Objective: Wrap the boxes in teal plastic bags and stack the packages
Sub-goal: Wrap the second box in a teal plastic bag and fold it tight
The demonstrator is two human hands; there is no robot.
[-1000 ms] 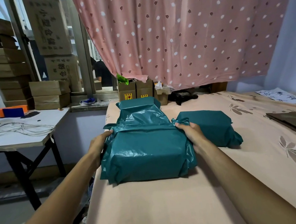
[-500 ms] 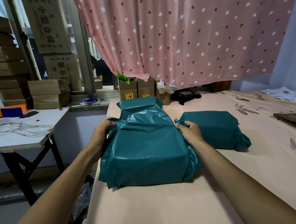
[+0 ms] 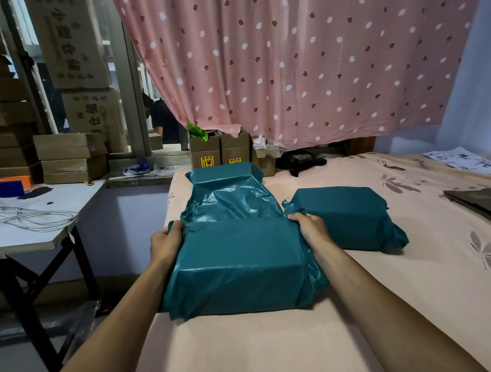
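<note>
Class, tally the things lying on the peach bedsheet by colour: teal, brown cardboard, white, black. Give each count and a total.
Teal packages: 2
Upright brown boxes with yellow labels: 2
White paper sheet: 1
Black bundle: 1
Total: 6

The bag-wrapped rectangular box [image 3: 236, 265] lies on the cloth-covered bed [image 3: 260, 355], its loose plastic bag end [image 3: 226, 194] behind it, 1 finished wrapped package [image 3: 345, 216] just right.

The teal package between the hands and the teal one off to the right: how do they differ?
The near package has a loose flap of bag trailing behind it; the right package is fully wrapped. The left hand and right hand grip the near one; the right one lies untouched. Both rest on the peach cloth.
</note>
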